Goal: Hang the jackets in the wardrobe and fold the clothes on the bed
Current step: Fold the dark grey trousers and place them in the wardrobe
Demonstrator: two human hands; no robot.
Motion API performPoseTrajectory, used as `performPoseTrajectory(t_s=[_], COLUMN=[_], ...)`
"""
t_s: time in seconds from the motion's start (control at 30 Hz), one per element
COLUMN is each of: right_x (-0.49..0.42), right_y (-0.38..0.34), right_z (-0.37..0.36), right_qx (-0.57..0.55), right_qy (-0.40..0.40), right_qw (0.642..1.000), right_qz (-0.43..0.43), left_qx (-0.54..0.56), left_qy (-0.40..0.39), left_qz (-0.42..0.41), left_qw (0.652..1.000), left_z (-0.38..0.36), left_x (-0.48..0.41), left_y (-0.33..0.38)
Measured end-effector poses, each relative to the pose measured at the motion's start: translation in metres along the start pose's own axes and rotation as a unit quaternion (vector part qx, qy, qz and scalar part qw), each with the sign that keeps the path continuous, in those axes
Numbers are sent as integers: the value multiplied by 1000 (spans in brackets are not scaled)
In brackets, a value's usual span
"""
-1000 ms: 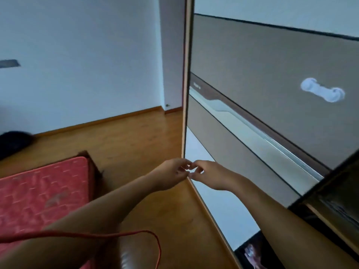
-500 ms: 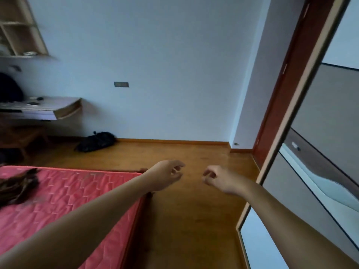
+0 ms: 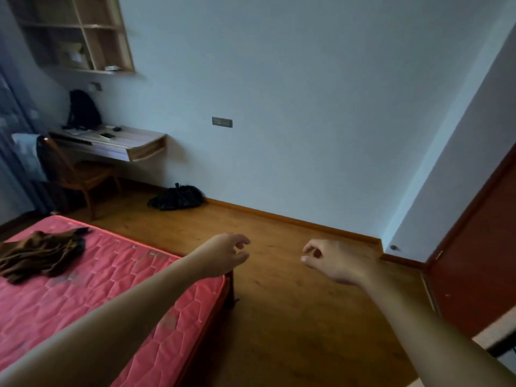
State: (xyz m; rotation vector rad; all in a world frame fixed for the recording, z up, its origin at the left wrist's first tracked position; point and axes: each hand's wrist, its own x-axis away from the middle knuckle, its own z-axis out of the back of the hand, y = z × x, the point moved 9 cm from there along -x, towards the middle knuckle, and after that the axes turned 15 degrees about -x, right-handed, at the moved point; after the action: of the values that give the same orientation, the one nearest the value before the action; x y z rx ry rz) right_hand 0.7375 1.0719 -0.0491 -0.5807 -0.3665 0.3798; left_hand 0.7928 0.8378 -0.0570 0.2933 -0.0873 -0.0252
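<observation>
A crumpled brown garment (image 3: pixel 42 254) lies on the red quilted mattress of the bed (image 3: pixel 111 289) at the left. My left hand (image 3: pixel 223 255) is stretched out above the bed's far corner, fingers loosely curled and holding nothing. My right hand (image 3: pixel 332 261) hangs over the wooden floor to the right of it, also loosely curled and empty. Both hands are well apart from the brown garment. Only a sliver of the wardrobe's edge (image 3: pixel 499 335) shows at the lower right.
A black bag (image 3: pixel 178 198) lies on the wooden floor by the far wall. A wall desk (image 3: pixel 117 145) with a wooden chair (image 3: pixel 81 174) and shelves (image 3: pixel 83 32) stand at the back left. A dark red door (image 3: pixel 483 261) is at the right.
The view has swung left, away from the wardrobe toward the bed and desk. My hands, touching a second ago, have moved apart. The brown garment has come into full view.
</observation>
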Motion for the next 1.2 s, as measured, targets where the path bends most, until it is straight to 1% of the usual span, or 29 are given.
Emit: performPoseTrajectory(t_s=[0.27, 0.4, 0.53, 0.73, 0.93, 1.03, 1.2], right_x=[-170, -261, -342, -453, -584, -661, -786], right_y=[4, 1, -7, -1, 10, 10, -14], right_z=[32, 56, 82, 95, 105, 112, 128], right_qx=[26, 16, 25, 46, 53, 59, 72], right_qy=[-10, -2, 15, -15, -54, -78, -125], right_qw=[1000, 1000, 1000, 999, 997, 995, 988], right_qz=[6, -5, -1, -13, -2, 15, 61], left_qx=[-8, -14, -45, -66, -66, -64, -46], left_qy=[8, 7, 3, -7, -13, -3, -4], left_qz=[19, 30, 33, 54, 105, 137, 224], left_qw=[1000, 999, 998, 996, 992, 988, 974], left_z=[7, 21, 39, 53, 49, 51, 62], left_x=[-160, -250, -331, -426, -522, -575, -642], left_y=[-66, -103, -134, -181, -237, -268, -321])
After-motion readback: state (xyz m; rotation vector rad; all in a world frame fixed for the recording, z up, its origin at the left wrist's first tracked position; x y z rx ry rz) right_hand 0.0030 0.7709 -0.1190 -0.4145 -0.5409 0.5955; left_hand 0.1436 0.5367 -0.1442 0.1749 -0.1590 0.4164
